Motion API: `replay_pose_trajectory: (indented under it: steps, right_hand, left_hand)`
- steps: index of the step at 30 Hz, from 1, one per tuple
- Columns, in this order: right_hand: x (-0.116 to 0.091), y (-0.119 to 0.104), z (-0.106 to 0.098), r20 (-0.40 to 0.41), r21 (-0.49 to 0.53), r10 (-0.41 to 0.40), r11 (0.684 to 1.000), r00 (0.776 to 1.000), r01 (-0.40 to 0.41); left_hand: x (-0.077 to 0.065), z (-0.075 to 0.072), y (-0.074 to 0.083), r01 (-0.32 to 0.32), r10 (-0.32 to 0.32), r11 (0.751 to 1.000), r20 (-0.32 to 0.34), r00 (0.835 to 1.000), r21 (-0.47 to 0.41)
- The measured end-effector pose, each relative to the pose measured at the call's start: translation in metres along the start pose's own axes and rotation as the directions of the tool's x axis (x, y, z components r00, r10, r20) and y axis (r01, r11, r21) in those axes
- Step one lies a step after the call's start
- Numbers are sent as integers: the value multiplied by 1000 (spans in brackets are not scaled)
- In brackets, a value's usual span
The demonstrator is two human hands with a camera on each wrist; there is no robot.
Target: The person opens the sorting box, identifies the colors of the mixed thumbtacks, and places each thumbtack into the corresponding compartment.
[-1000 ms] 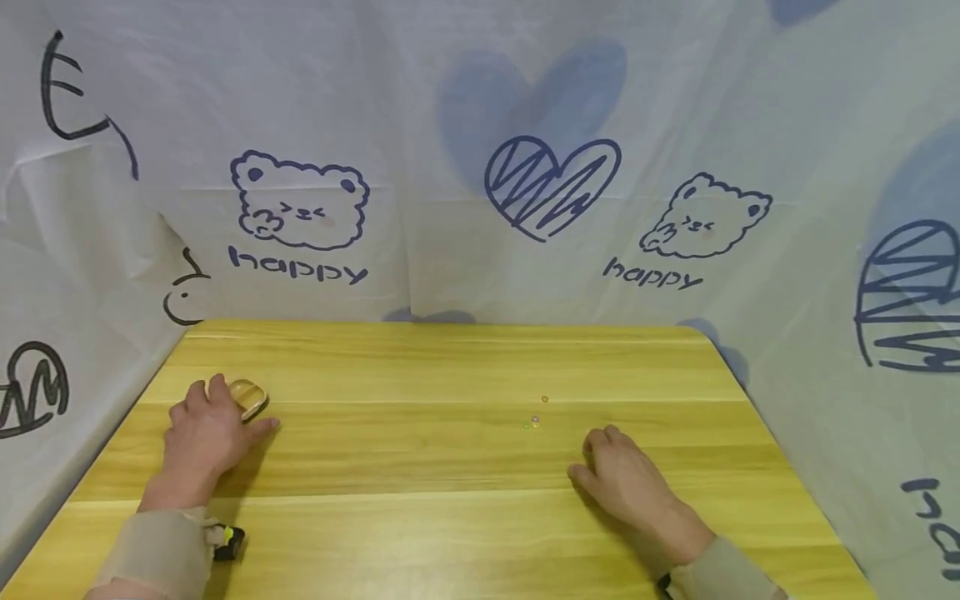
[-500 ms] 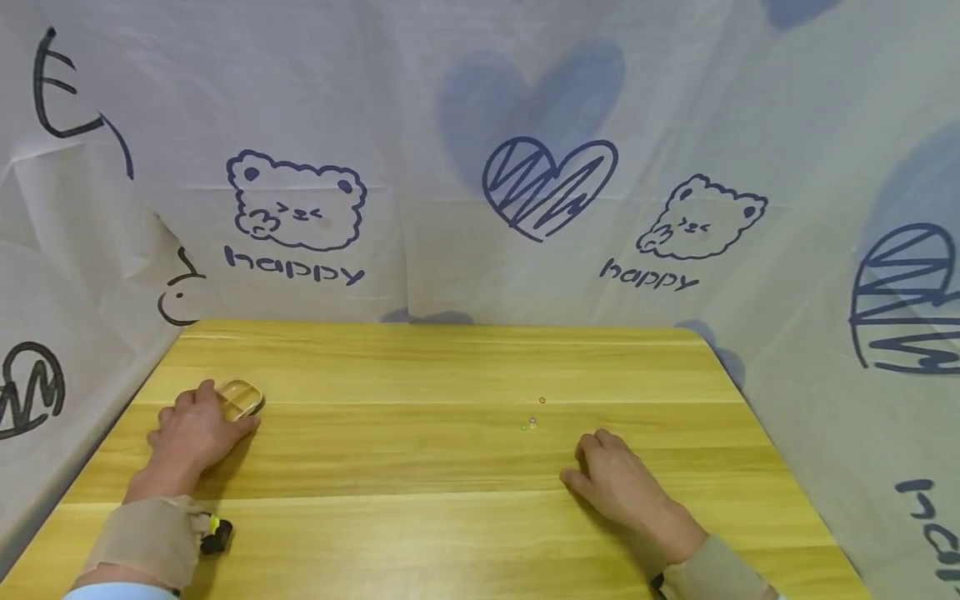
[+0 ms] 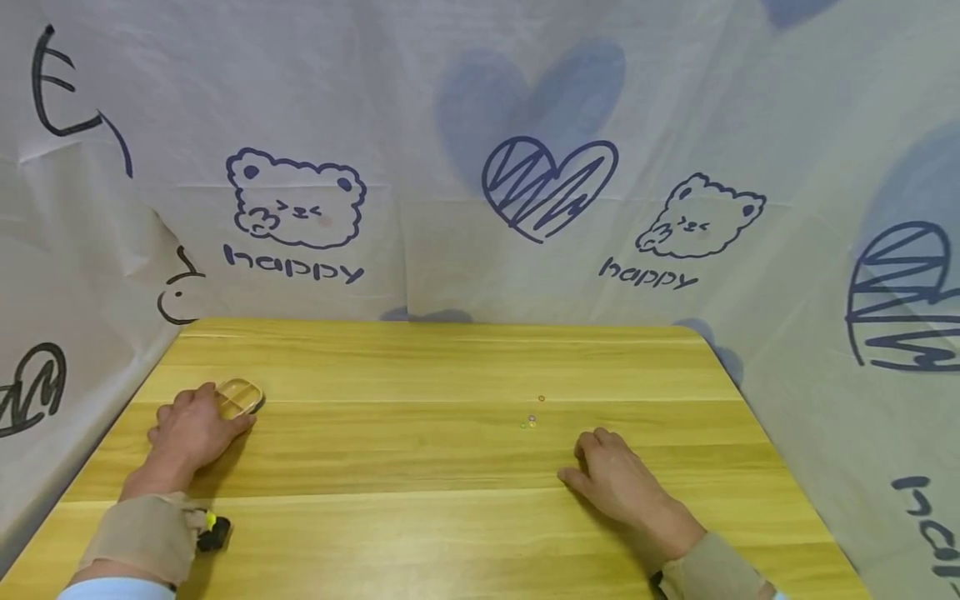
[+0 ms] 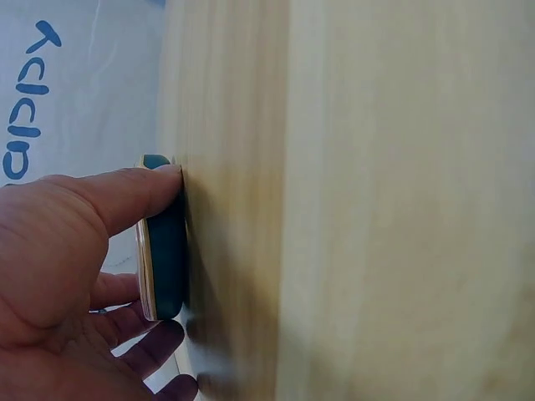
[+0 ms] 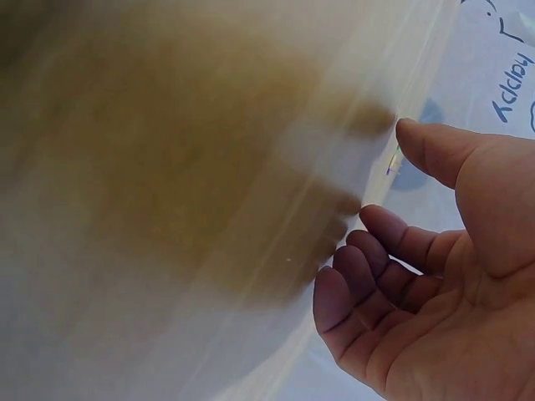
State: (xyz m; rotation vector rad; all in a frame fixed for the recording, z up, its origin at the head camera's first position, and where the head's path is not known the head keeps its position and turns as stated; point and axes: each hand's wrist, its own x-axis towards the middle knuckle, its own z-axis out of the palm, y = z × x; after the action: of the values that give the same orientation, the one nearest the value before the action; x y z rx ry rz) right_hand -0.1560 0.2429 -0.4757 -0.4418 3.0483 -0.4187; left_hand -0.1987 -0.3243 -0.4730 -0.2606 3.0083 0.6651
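Note:
At the table's left side, my left hand (image 3: 187,429) holds a small rounded box (image 3: 242,397) with a glossy top and a pale gold rim. In the left wrist view, the box's dark teal side (image 4: 167,267) faces the table; the thumb lies across one end and fingers are at the other. My right hand (image 3: 618,483) rests low over the table on the right, fingers loosely bent, nothing between thumb and fingers. Beyond its fingertips lie several tiny coloured ring-like pieces, among them an orange one (image 3: 542,398), a purple one (image 3: 532,418) and a green one (image 3: 523,426).
The wood-grain table (image 3: 390,450) has rounded far corners. Pale cloth (image 3: 420,250) with drawn hearts, bears and lettering hangs behind it and along both sides. A black wrist device with a yellow-green patch (image 3: 213,532) sits at the left cuff.
My left hand has shifted slightly left, leaving more of the box's top showing. The right hand has barely moved, and the tiny pieces lie as before. The head view has turned a little.

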Motion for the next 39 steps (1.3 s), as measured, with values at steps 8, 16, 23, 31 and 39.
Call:
replay_pose_trajectory:
  steps: [8, 16, 23, 31, 39]
  right_hand:
    - [2, 0, 1, 3, 3, -8, 1000, 1000, 8]
    - [2, 1, 1, 5, 5, -18, 1000, 1000, 18]
    - [1, 1, 2, -5, 3, -29, 1000, 1000, 29]
    - [1, 1, 2, -5, -9, -25, 1000, 1000, 25]
    - [2, 1, 2, 7, -8, -17, 1000, 1000, 17]
  left_hand:
    - [2, 1, 4, -3, 4, 1000, 18, 1000, -7]
    - [1, 13, 19, -54, 54, 999, -8, 998, 6]
    - [-4, 25, 41, -115, 115, 993, -14, 993, -4]
    - [-6, 36, 61, -211, 211, 977, -3, 977, -31]
    - [-11, 43, 83, -281, 282, 958, 15, 959, -51]
